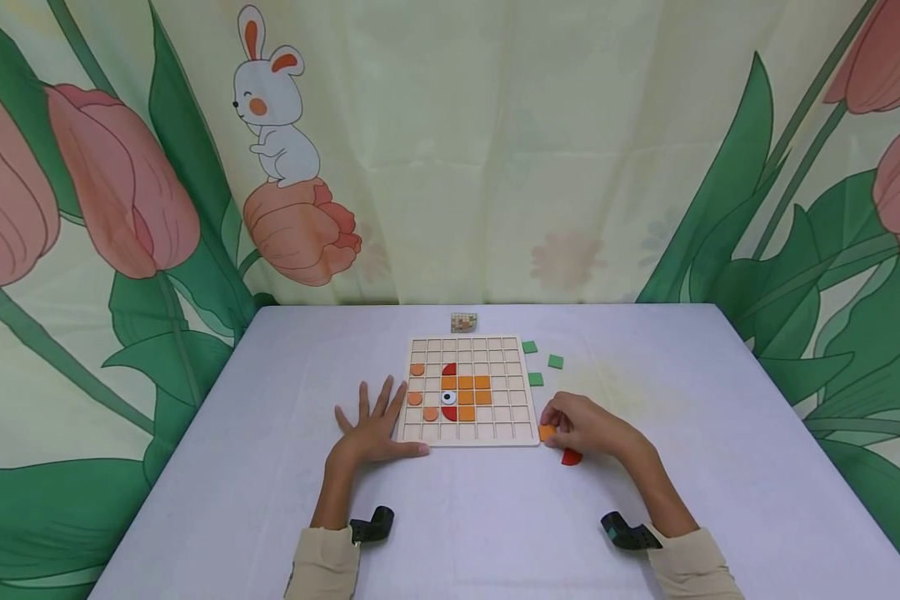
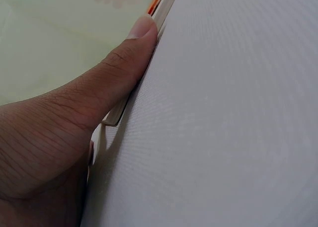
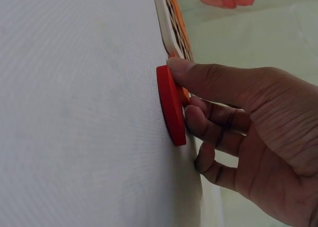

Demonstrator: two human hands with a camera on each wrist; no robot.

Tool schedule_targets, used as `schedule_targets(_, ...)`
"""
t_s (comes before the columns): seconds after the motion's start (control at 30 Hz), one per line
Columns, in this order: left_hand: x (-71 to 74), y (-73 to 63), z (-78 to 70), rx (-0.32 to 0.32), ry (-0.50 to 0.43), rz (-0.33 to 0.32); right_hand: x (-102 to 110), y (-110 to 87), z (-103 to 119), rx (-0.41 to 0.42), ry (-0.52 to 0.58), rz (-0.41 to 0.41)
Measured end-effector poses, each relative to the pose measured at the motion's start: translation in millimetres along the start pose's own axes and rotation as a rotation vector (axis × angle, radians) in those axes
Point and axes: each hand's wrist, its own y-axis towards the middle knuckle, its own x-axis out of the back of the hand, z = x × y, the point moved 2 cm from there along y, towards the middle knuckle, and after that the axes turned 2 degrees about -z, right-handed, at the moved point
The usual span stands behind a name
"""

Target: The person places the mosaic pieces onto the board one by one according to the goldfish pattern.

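A wooden grid board (image 1: 506,425) lies flat, with orange squares (image 1: 466,397), two red quarter-round tiles (image 1: 449,413), a round eye tile (image 1: 448,397) and orange discs (image 1: 431,414) in its cells. My left hand (image 1: 373,429) is spread at the board's lower left corner, its thumb (image 2: 141,31) along the near edge. Just off the lower right corner, my right hand (image 1: 581,423) pinches an orange square tile (image 1: 547,432), partly hidden by thumb and fingers in the right wrist view. Close beside that hand, a loose red quarter-round tile (image 3: 170,105) lies on the cloth.
Loose green square tiles (image 1: 556,362) lie right of the board. Behind it, a small patterned card (image 1: 463,322) sits near the far edge of the white-covered table (image 1: 270,400). A printed curtain (image 1: 480,167) hangs behind.
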Motion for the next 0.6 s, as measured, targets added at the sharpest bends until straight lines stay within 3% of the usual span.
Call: schedule_targets(0.6, -1.8, 2.1, 2.1, 0.005, 0.012, 0.008, 0.7, 3.1, 1.3, -0.029, -0.047, -0.062)
